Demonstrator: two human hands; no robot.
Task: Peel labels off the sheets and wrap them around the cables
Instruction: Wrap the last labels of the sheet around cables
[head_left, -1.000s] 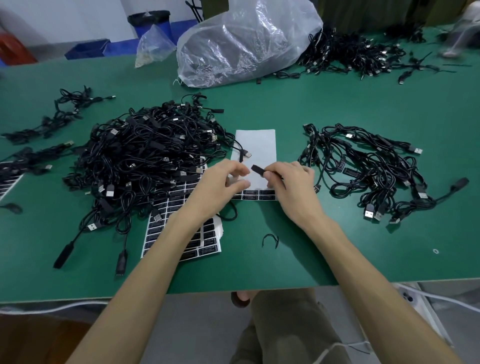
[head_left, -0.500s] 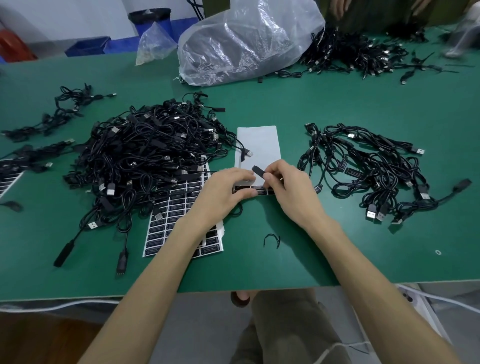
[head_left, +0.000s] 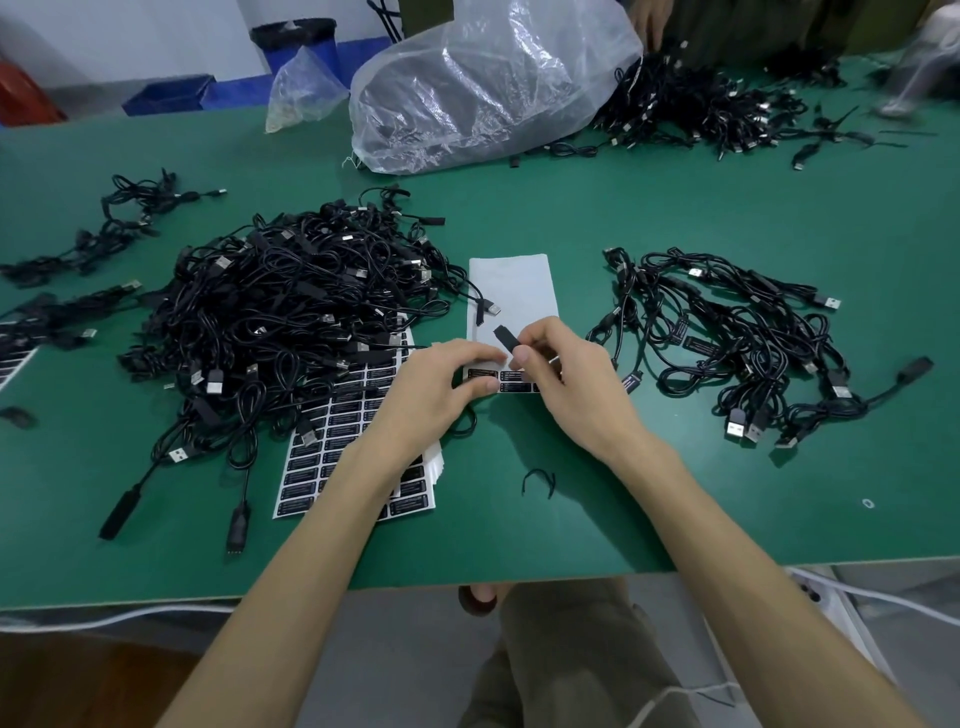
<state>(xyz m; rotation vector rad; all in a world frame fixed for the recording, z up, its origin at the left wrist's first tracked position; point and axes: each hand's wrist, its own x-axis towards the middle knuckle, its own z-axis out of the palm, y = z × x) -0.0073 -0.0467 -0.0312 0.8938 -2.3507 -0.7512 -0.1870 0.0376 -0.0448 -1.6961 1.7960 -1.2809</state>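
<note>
- View from above a green table (head_left: 675, 208); two bare forearms reach in from the bottom edge.
- The right hand (head_left: 571, 384) pinches one black label (head_left: 506, 338) between thumb and forefinger. The label is lifted clear of its sheet (head_left: 511, 291) and sticks up at a slant.
- The sheet is a white backing strip in the middle of the table. It is almost bare, with one row of labels left at its near edge.
- The left hand (head_left: 441, 384) has bent fingertips on the near left corner of the sheet. Whether it pinches that edge or only presses it flat cannot be told.
- A big pile (head_left: 291, 322) of black cables lies to the left, and a smaller heap (head_left: 727, 343), some already tagged, lies to the right. Full label sheets (head_left: 353, 431) sit under the left forearm.
- One plug (head_left: 488, 309) from the pile rests on the sheet, just beyond the lifted label.
- Likely risks:
  - No cable can be seen in either hand, so the sticky side is exposed and could fold onto itself or cling to the fingers.
  - It could also brush the nearby plug and catch on the wrong spot.
  - If the left hand lets go too soon, the light sheet may lift or slide.
  - A crooked first contact with a thin cable would leave the ends of the label misaligned.
</note>
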